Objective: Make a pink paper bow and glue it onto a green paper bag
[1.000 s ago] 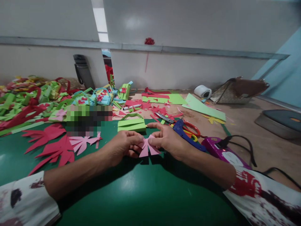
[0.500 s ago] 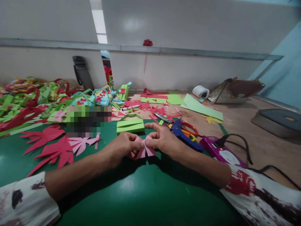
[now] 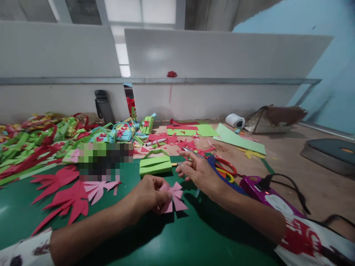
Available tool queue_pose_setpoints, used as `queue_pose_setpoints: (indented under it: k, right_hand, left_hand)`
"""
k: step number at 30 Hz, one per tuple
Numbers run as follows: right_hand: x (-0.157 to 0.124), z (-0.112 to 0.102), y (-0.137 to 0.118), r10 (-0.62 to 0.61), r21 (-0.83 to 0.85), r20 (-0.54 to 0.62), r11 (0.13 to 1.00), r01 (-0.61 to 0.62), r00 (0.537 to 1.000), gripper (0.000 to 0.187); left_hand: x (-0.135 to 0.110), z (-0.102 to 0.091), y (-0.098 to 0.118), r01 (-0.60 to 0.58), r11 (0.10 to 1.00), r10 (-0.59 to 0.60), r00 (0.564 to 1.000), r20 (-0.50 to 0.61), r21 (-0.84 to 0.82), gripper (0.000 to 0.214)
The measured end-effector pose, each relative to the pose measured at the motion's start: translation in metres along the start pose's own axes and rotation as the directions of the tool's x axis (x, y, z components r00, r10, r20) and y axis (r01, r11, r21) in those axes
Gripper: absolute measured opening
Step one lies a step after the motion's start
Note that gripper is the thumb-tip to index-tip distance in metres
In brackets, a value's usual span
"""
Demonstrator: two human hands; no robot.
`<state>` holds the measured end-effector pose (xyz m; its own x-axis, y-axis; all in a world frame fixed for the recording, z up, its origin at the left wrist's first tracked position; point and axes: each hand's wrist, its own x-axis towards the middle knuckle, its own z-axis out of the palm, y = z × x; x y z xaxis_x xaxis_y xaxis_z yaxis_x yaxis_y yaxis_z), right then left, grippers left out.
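flower (image 3: 176,193) in l hand (image 3: 152,195); r sleeve (image 3: 313,240) lettering (image 3: 291,223) illegible

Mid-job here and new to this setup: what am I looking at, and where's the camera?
No machine here: a person works bare-handed, and the single camera, worn on their head, looks forward and down. The left hand pinches a pink paper cutout. The right hand is apart from it, near a blue tool; I can't tell whether it holds anything. On the green surface lie a small green paper bag and red paper cutouts, with red paper scraps beyond.
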<state>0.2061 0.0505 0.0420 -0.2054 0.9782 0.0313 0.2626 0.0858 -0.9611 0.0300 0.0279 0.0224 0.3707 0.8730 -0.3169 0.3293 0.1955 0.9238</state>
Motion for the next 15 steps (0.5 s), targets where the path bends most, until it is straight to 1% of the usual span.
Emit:
queue_pose_setpoints:
  k: [3,5,8,11,12,14,15]
  right_hand:
    - [0.005,-0.001,-0.004,-0.002,-0.038,-0.023,0.999,0.001,1.0,0.043]
    - [0.009,0.0,-0.007,-0.003,-0.063,-0.037,0.998,0.0,0.999,0.045]
    - [0.013,0.003,-0.009,0.014,-0.099,-0.062,0.995,-0.02,0.998,0.046]
    - [0.02,0.006,-0.008,0.073,-0.12,-0.105,0.989,-0.086,0.992,0.048]
    - [0.023,0.008,-0.007,0.103,-0.121,-0.116,0.986,-0.117,0.988,0.049]
    - [0.028,0.011,-0.006,0.164,-0.117,-0.124,0.977,-0.178,0.979,0.048]
    - [0.031,0.013,-0.005,0.188,-0.112,-0.123,0.973,-0.202,0.974,0.047]
  left_hand:
    - [-0.003,0.001,-0.001,-0.086,0.988,0.085,0.996,0.015,0.132,0.029]
    - [-0.006,0.0,0.0,-0.158,0.958,0.159,0.987,0.015,0.237,0.027]
    - [-0.011,-0.009,0.005,-0.222,0.896,0.253,0.967,-0.03,0.385,0.022]
    - [-0.012,-0.03,0.01,-0.209,0.845,0.316,0.937,-0.145,0.493,0.02]
    - [-0.01,-0.039,0.012,-0.182,0.835,0.328,0.923,-0.203,0.519,0.02]
    - [-0.006,-0.058,0.012,-0.107,0.834,0.336,0.876,-0.346,0.541,0.022]
    - [-0.002,-0.066,0.012,-0.064,0.845,0.316,0.862,-0.398,0.531,0.024]
